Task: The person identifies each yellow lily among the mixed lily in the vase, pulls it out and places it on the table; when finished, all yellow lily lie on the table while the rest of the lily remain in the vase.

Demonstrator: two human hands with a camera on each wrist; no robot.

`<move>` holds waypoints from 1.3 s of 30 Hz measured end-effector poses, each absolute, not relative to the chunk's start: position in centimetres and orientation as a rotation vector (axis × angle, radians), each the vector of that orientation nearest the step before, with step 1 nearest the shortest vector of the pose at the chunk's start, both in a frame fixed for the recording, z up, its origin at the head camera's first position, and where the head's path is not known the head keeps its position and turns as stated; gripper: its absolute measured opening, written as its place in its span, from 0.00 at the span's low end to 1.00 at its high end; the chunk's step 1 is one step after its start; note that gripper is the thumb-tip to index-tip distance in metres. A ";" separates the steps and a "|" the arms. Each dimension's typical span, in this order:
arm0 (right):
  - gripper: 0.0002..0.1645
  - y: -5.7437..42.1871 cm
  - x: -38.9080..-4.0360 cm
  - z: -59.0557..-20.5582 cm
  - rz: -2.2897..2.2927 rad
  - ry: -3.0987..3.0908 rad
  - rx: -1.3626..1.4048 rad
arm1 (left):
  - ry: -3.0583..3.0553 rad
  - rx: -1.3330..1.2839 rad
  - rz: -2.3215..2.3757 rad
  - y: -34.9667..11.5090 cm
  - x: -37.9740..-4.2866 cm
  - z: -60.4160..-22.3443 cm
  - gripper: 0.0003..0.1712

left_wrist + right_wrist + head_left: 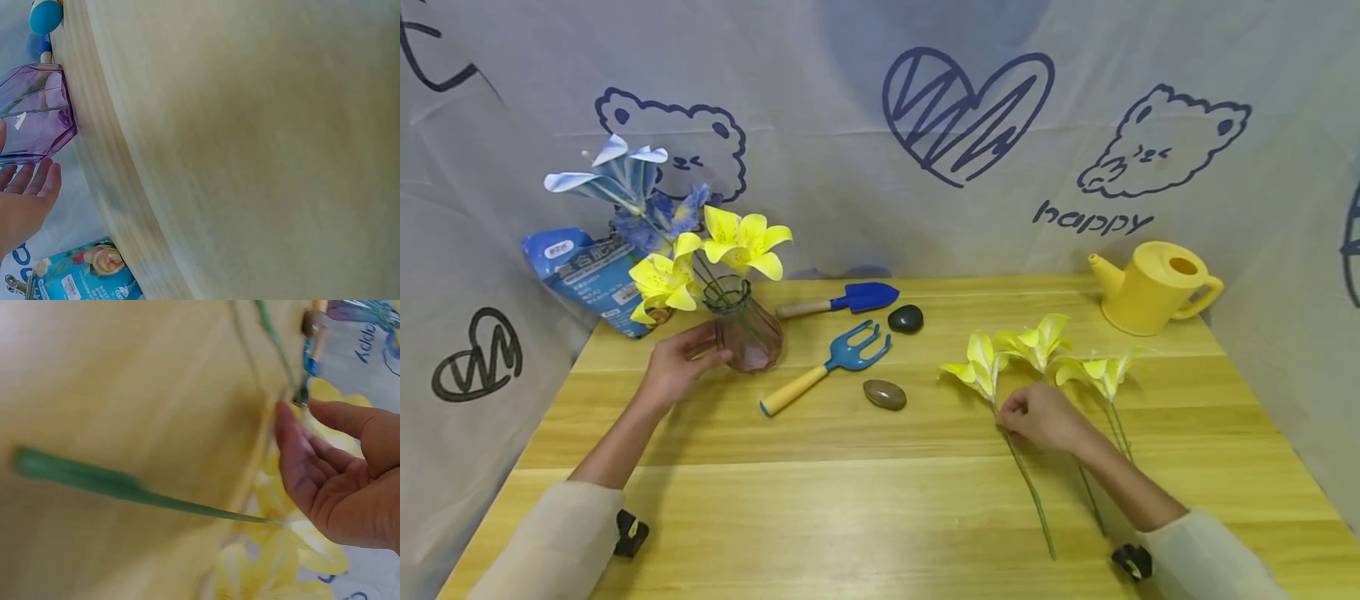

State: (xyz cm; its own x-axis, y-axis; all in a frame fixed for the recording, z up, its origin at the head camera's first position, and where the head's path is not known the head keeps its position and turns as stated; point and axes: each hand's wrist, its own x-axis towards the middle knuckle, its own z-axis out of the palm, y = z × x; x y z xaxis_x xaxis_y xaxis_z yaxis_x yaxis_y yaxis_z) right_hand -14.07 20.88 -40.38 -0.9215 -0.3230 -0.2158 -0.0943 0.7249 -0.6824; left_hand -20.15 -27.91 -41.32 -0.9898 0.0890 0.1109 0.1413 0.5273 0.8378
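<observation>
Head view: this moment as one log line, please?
left hand: holds vase | right hand: pinches leftmost loose yellow lily by stem | flowers: blue and yellow, in vase | watering can: back right

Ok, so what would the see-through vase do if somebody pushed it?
The vase might tip, because the flowers stick up tall and lean out past its side. It could feel slippery, since it looks smooth and shiny. It may be fragile if it's glass, because it's see-through, but I can't tell for sure.
</observation>
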 end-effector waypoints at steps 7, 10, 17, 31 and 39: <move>0.11 18.0 -15.0 -34.9 -0.895 2.647 -0.435 | -2.672 -0.197 -1.531 -28.0 -20.3 -41.7 0.35; 0.06 13.8 -16.3 -32.7 -1.052 2.623 -0.475 | -2.665 -0.198 -1.534 -28.0 -20.3 -41.6 0.34; 0.12 3.5 -21.4 -33.4 -1.568 2.422 -0.516 | -2.692 -0.182 -1.590 -28.1 -20.1 -41.6 0.36; 0.25 -9.9 -25.3 -36.7 -1.917 2.492 -0.146 | -2.672 -0.173 -1.700 -28.5 -20.1 -41.6 0.35; 0.07 -11.1 -24.6 -35.8 -2.064 2.687 -0.110 | -2.661 -0.157 -1.706 -28.4 -20.3 -41.6 0.35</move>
State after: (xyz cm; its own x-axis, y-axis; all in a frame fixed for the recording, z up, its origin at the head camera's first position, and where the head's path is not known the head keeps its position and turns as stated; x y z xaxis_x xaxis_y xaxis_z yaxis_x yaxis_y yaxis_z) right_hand -24.61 -11.11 -35.79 -0.9672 0.0990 0.2338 -0.2003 0.2680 -0.9424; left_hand -20.26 -28.35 -41.58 -0.9948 0.0960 0.0339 0.0708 0.4138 0.9076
